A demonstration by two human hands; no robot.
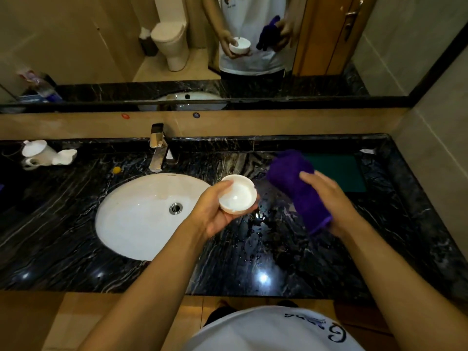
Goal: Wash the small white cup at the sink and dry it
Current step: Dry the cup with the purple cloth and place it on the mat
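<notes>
My left hand (215, 211) holds the small white cup (238, 195) from below, with the thumb over its rim, above the counter just right of the white oval sink (131, 224). The cup's mouth faces up toward me. To the right, my right hand (329, 198) grips a folded purple cloth (296, 183) held above the counter. Cup and cloth are apart, with a small gap between them.
A chrome faucet (158, 150) stands behind the sink. A white teapot (38, 153) and other white crockery sit at the counter's far left. A green mat (336, 171) lies at the back right. Water drops spot the black marble counter (253, 249). A mirror runs along the back wall.
</notes>
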